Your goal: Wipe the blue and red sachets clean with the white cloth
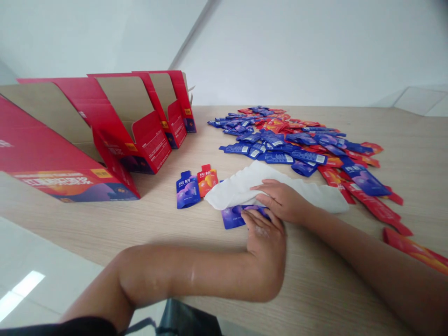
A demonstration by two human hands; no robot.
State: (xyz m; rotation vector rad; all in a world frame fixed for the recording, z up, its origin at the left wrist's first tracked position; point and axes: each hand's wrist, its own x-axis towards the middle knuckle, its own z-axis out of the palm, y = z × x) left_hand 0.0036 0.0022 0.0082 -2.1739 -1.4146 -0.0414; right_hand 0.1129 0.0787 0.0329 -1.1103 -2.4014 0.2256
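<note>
Near the front of the tabletop (315, 284), two bare forearms reach in from the lower edge of the view and meet at the centre. Left grip (266, 247): half closed, palm down, fingers (258, 223) curled over a blue pouch (233, 218) lying flat. Contact is confirmed; how firmly the pouch is held cannot be determined. Right grip (282, 200): open, fingers extended, resting on a white cloth (238, 189), not closed on anything. The cloth lies bunched across the tabletop, its near edge just beside the blue pouch and the left grip.

Immediately left of the cloth, a second blue pouch (188, 190) and an orange pouch (207, 180) lie side by side, touching. Just beyond the cloth spreads a loose heap of blue and red pouches (283, 144), in no set order. A single red pouch (413, 249) lies apart from the heap at the right edge of the view. Open red cartons (150, 144) with tan interiors stand in a row at left, well apart from both hands.
</note>
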